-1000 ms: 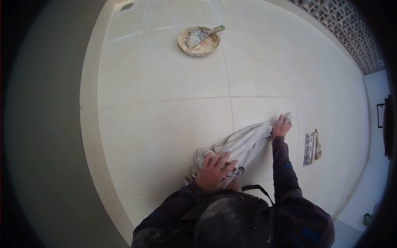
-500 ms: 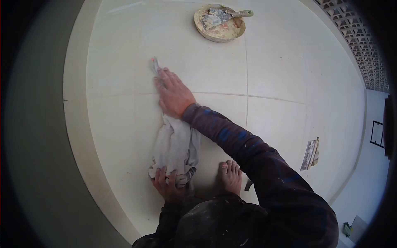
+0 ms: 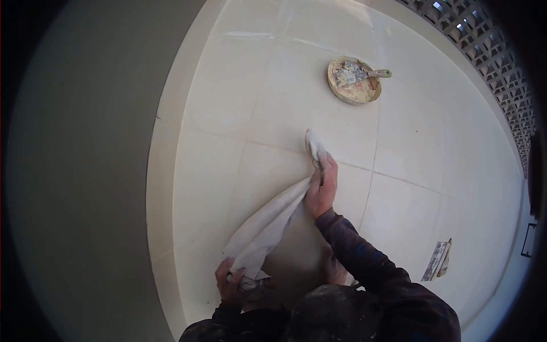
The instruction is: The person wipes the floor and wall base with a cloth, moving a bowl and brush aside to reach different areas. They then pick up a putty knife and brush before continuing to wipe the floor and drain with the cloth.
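Note:
A pale grey-white cloth (image 3: 270, 219) stretches between my two hands over the tiled floor. My left hand (image 3: 229, 283) grips its bunched lower end, close to my body. Farther out, my right hand (image 3: 323, 188) has its fingers wrapped around the other end, and a short tip of cloth sticks out past them. The cloth hangs in long folds between the hands. My bare foot (image 3: 335, 271) shows in part behind the right sleeve.
A round pan (image 3: 354, 100) smeared with cream paste holds a putty knife (image 3: 379, 73). A flat trowel (image 3: 437, 261) lies on the floor at right. A raised border (image 3: 165, 199) runs along the left wall, and a patterned block screen (image 3: 484, 51) stands upper right.
My right hand was lying flat on the cloth; now it grips the end and has drawn it to the right, pulling the cloth taut. The camera view has shifted left.

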The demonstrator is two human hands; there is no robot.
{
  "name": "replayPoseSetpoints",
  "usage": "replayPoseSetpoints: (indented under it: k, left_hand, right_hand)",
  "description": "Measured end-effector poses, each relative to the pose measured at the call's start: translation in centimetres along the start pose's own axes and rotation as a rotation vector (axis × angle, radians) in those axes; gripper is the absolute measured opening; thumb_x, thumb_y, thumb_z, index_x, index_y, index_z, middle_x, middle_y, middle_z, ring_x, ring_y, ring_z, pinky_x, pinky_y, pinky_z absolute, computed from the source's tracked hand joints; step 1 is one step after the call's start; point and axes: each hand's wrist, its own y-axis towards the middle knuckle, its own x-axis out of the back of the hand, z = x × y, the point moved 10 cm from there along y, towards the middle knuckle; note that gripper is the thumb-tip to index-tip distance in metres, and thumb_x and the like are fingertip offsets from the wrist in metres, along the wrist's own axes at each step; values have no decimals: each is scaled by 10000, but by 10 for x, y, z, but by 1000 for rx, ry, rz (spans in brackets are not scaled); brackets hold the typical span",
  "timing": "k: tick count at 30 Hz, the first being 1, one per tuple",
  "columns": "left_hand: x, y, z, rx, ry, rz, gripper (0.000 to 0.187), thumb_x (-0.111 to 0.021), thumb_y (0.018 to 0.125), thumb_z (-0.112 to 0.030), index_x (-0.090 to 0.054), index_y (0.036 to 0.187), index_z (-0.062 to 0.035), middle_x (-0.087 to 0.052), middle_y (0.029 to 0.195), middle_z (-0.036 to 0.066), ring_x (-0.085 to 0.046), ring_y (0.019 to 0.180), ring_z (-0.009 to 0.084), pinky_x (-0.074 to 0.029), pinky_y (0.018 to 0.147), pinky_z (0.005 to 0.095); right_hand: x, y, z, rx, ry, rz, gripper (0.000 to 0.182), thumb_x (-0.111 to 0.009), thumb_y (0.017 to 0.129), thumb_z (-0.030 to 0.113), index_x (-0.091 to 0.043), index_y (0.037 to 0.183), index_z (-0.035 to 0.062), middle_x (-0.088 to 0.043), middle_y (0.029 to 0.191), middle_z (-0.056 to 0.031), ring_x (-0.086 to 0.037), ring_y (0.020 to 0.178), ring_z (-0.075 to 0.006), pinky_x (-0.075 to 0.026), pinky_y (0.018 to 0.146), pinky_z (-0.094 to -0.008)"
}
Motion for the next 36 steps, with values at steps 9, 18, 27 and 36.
replayPoseSetpoints:
  k: [9,18,27,36]
  left_hand:
    - [-63,38,-29,-136,100,128,526,-703,805,-409,-611,1278,-197,-516,1376,143,-521,1265,352,-385,1017,618]
    - [-78,15,-3,-13,205,12,405,-606,878,-258,-572,1279,-216,-469,1456,98,-393,1384,305,-337,1059,602]
    - [-10,-33,15,379,298,-261,307,-709,773,-169,-611,1063,-183,-548,1287,58,-474,1269,286,-427,992,487]
    - [70,-112,12,890,98,-533,452,-820,614,-134,-588,1002,-133,-572,1133,80,-515,1117,333,-469,958,427]
  right_hand:
    - [3,29,-72,90,-534,370,499,-515,923,27,-425,1411,-30,-302,1518,-323,-317,1405,-471,-276,1179,-460]
    - [-83,93,-76,236,-836,298,653,-472,917,191,-284,1481,-80,-306,1513,-349,-302,1414,-460,-238,1176,-503]
    - [-337,-126,159,1020,-375,981,703,-574,847,131,-320,1475,-58,-343,1502,-325,-276,1448,-433,-225,1193,-502]
    - [-261,-252,186,508,601,1459,469,-412,871,-20,-534,1323,-32,-549,1374,-189,-553,1233,-346,-432,1051,-429]
